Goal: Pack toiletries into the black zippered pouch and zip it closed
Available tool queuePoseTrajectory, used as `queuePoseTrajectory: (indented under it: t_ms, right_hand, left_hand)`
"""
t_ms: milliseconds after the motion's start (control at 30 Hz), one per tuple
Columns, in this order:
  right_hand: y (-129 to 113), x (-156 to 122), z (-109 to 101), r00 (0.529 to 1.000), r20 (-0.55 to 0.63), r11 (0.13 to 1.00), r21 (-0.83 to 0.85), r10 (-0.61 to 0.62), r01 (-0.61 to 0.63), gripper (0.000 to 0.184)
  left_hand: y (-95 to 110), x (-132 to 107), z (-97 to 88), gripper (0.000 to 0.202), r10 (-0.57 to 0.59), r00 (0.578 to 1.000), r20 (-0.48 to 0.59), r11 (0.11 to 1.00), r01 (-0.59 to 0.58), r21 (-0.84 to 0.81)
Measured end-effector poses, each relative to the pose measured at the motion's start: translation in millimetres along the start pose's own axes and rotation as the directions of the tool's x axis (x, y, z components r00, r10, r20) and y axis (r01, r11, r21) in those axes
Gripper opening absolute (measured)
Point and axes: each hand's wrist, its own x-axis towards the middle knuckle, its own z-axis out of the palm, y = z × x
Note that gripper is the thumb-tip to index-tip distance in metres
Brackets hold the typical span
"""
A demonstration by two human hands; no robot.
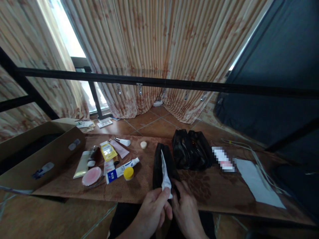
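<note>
My left hand (152, 210) pinches the lower end of a white tube (165, 174) that stands in the mouth of a narrow black pouch (159, 164) lying on the brown table (139, 191). My right hand (187, 212) grips the near edge of that pouch, fingers curled. A second, larger black pouch (190, 149) lies just behind and to the right.
Left of the pouch lie several toiletries: a blue-and-white tube (121, 170), a yellow cap (128, 173), a pink round case (91, 176), a yellow box (108, 151). A cardboard box (42, 156) stands far left. White paper (256, 182) and a cable (254, 154) lie right. A black bar (159, 81) crosses above.
</note>
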Motion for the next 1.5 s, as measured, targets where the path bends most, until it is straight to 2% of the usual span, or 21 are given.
queuePoseTrajectory:
  t_ms: [567, 633, 700, 800, 900, 1000, 1067, 1267, 1500]
  right_hand:
    - [-1, 0, 1, 0.999, 0.028, 1.000, -0.016, 0.026, -0.025, 0.033]
    - [-1, 0, 1, 0.999, 0.031, 1.000, -0.017, 0.022, -0.022, 0.033]
    - [0, 0, 1, 0.999, 0.029, 1.000, -0.018, 0.016, -0.016, 0.033]
    - [0, 0, 1, 1.000, 0.023, 1.000, -0.017, 0.004, -0.003, 0.033]
    - [0, 0, 1, 1.000, 0.015, 1.000, -0.017, -0.017, 0.017, 0.034]
    - [0, -2, 1, 0.999, 0.011, 0.999, -0.022, -0.033, 0.033, 0.036]
    - [1, -2, 1, 0.999, 0.015, 0.999, -0.026, -0.030, 0.031, 0.035]
    - [3, -1, 2, 1.000, 0.027, 0.999, -0.040, -0.010, 0.011, 0.035]
    - [6, -2, 3, 0.999, 0.042, 0.998, -0.059, -0.010, 0.012, 0.038]
  left_hand:
    - [9, -3, -1.8, 0.038, 0.005, 1.000, -0.006, 0.999, -0.005, 0.033]
    - [9, -4, -2.3, 0.032, 0.037, 0.999, -0.021, 0.995, -0.035, 0.091]
    - [9, -6, -3.8, 0.027, 0.129, 0.990, -0.050, 0.974, -0.117, 0.195]
    - [8, -9, -6.7, 0.019, 0.308, 0.947, -0.095, 0.856, -0.233, 0.462]
    - [10, -9, -8.4, 0.027, 0.468, 0.879, -0.092, 0.625, -0.256, 0.738]
    - [12, -4, -8.1, 0.035, 0.583, 0.812, -0.027, 0.411, -0.266, 0.872]
    - [13, -1, -7.5, 0.034, 0.605, 0.796, 0.016, 0.322, -0.263, 0.909]
    - [17, 4, -7.4, 0.029, 0.602, 0.792, 0.097, 0.176, -0.251, 0.952]
    - [20, 4, -10.6, 0.033, 0.634, 0.756, 0.164, 0.161, -0.336, 0.928]
